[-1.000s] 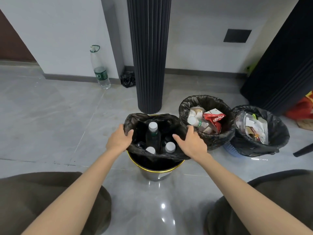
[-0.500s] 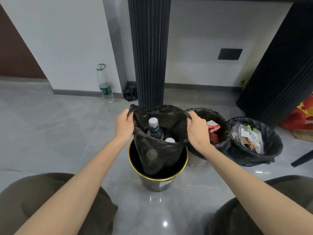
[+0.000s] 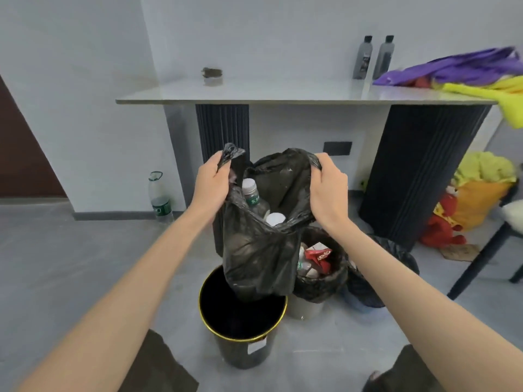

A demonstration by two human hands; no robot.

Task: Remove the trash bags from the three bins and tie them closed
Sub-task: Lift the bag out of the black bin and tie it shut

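Black trash bag [image 3: 260, 250], plastic bottles [image 3: 252, 195] inside: it hangs over the mouth of the gold-rimmed bin [image 3: 243, 338]. Your left hand [image 3: 210, 183] and right hand [image 3: 328, 188] each have fingers clenched on one side of its rim. Middle bin [image 3: 319, 287] and far-right bin [image 3: 366, 291], both lined, stand just beside

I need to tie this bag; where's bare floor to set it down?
Bare grey floor for the black plastic trash bag lies left of the black gold-rimmed bin, out to the clear water bottle. Right is crowded: the full middle bin, the far black-lined bin, a dark chair leg.
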